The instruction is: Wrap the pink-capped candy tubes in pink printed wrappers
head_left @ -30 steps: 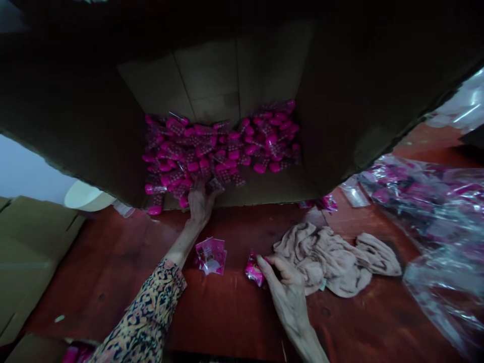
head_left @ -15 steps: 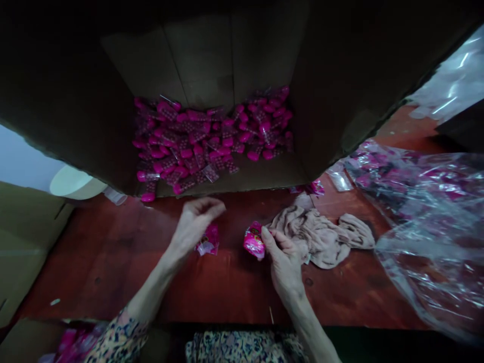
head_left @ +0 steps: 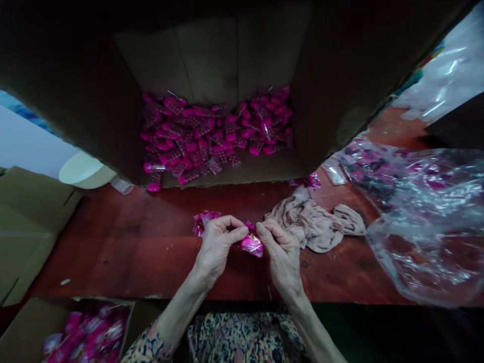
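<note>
A small shiny pink printed packet (head_left: 252, 245) is held above the red table between my two hands. My left hand (head_left: 216, 244) pinches its upper left edge between thumb and forefinger. On the other side, my right hand (head_left: 282, 249) grips the upper right corner the same way. Another pink wrapper (head_left: 203, 220) lies flat on the table just behind my left hand, partly covered by it. Close to my right hand is a crumpled beige cloth (head_left: 317, 224).
A large cardboard box (head_left: 212, 60) lies open towards me, with many clear, pink-ended pieces (head_left: 196, 136) inside. A clear plastic bag (head_left: 427, 217) of pink items spreads at right. A white bowl (head_left: 85, 170) stands left. Below the table edge, an open carton (head_left: 28, 322) holds pink packets.
My left hand has moved right and down from above the table and now grips the packet too. The packet has turned in my right hand. The view has shifted slightly.
</note>
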Demonstrator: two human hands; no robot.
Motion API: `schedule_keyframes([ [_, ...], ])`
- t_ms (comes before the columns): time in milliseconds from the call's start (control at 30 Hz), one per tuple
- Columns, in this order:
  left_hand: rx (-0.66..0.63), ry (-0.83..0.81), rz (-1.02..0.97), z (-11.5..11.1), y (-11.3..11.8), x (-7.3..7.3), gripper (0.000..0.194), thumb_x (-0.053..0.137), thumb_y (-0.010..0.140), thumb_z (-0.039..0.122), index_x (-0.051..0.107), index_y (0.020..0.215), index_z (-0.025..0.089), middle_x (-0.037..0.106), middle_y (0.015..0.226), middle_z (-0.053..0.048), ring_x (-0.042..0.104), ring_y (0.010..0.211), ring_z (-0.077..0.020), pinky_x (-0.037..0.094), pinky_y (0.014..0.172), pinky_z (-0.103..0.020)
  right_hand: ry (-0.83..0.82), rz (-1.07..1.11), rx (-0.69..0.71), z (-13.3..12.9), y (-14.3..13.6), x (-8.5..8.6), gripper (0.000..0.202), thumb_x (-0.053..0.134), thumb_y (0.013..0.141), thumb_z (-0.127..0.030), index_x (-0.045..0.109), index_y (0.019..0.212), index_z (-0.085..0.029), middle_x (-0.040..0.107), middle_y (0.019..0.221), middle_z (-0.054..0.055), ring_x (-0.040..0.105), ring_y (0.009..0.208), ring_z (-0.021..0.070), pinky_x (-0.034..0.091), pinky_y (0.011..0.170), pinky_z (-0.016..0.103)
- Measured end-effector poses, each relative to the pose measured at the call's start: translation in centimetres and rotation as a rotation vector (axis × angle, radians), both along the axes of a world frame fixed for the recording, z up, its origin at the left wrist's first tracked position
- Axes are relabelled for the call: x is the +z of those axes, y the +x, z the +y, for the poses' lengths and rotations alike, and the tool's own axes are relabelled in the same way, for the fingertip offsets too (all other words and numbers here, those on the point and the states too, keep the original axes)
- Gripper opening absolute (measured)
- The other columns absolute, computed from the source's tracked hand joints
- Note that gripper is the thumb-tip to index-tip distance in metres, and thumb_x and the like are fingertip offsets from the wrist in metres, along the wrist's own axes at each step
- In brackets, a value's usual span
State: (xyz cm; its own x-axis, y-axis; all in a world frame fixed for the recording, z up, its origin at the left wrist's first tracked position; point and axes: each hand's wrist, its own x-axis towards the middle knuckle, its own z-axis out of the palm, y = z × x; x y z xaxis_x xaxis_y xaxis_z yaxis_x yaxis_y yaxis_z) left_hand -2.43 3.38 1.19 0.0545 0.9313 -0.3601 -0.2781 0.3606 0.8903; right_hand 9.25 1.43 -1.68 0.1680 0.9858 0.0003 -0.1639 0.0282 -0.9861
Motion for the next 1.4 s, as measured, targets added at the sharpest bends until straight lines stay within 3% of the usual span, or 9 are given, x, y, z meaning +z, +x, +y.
schedule_keyframes([
  [100,0.039,-0.019,-0.050,-0.6,0.5,-0.1,0.014,0.071,0.058,0.014,0.059,0.052,0.012,0.053,0.049,0.003,0.042,0.048,-0.0052,0.033,0.051,-0.018,-0.035,0.046,0.038,0.0,0.2,0.0,0.031,0.060,0.080,-0.033,0.052,0.056,-0.016,0.039,0.060,-0.004,0.034,0.057,0.0089,0.028,0.052,0.022],
  [300,0.132,-0.068,-0.169,-1.4,1.6,-0.7,0.017,0.072,0.061,0.020,0.058,0.056,0.012,0.051,0.051,0.004,0.039,0.047,-0.0046,0.032,0.050,-0.018,-0.162,0.354,0.037,-0.3,-0.4,-0.8,0.029,0.062,0.077,-0.041,0.054,0.062,-0.017,0.046,0.058,-0.005,0.039,0.054,0.0088,0.034,0.051,0.020],
  [500,0.189,-0.127,-0.260,-2.0,2.4,-0.8,0.018,0.072,0.062,0.019,0.056,0.057,0.012,0.051,0.051,0.005,0.040,0.046,-0.0035,0.031,0.047,-0.016,-0.209,0.322,-0.002,-0.2,-0.4,-0.3,0.037,0.064,0.075,-0.043,0.047,0.056,-0.017,0.042,0.054,-0.006,0.033,0.048,0.0063,0.029,0.044,0.018],
  [633,0.226,-0.135,-0.285,-2.3,3.0,-0.7,0.016,0.071,0.064,0.019,0.057,0.059,0.013,0.054,0.053,0.004,0.042,0.047,-0.0041,0.033,0.048,-0.016,-0.225,0.380,0.047,0.0,-0.2,-0.6,0.034,0.063,0.076,-0.043,0.052,0.059,-0.016,0.047,0.055,-0.005,0.038,0.047,0.0065,0.033,0.045,0.018],
  [800,0.359,-0.078,-0.212,-2.2,3.4,-0.8,0.014,0.068,0.067,0.020,0.057,0.061,0.014,0.055,0.055,0.004,0.045,0.050,-0.0061,0.036,0.051,-0.018,-0.211,0.369,0.010,-0.5,0.5,-0.9,0.036,0.053,0.080,-0.053,0.063,0.087,-0.018,0.064,0.072,0.001,0.055,0.056,0.0111,0.045,0.050,0.021],
  [900,0.466,-0.014,-0.172,-2.0,3.0,-1.1,0.013,0.066,0.068,0.020,0.057,0.061,0.015,0.054,0.055,0.004,0.045,0.051,-0.0068,0.037,0.053,-0.019,-0.164,0.310,0.128,-0.8,0.7,-0.4,0.034,0.067,0.072,-0.043,0.063,0.098,-0.022,0.067,0.080,0.001,0.060,0.063,0.0114,0.049,0.055,0.021],
  [1033,0.507,0.021,-0.123,-1.9,2.2,-1.5,0.011,0.065,0.069,0.020,0.058,0.063,0.015,0.054,0.057,0.004,0.045,0.053,-0.0073,0.037,0.055,-0.019,-0.164,0.128,0.083,-1.2,0.3,0.1,0.030,0.075,0.066,-0.022,0.069,0.096,-0.024,0.070,0.079,0.000,0.062,0.066,0.0119,0.053,0.064,0.024],
  [1267,0.527,0.078,0.005,-2.4,2.0,-1.6,0.011,0.062,0.074,0.021,0.057,0.065,0.017,0.053,0.060,0.004,0.046,0.056,-0.0077,0.038,0.057,-0.020,-0.091,0.002,0.085,-1.2,-0.2,0.1,0.027,0.068,0.073,-0.019,0.071,0.098,-0.026,0.071,0.089,0.002,0.063,0.076,0.0175,0.053,0.073,0.033],
  [1400,0.599,0.153,0.078,-3.0,2.8,-2.1,0.011,0.062,0.075,0.023,0.058,0.066,0.018,0.055,0.065,0.004,0.048,0.059,-0.0087,0.040,0.060,-0.020,-0.202,0.099,0.084,-1.2,-0.2,-0.3,0.026,0.068,0.073,-0.024,0.070,0.099,-0.024,0.069,0.084,0.002,0.061,0.069,0.0150,0.052,0.066,0.029],
])
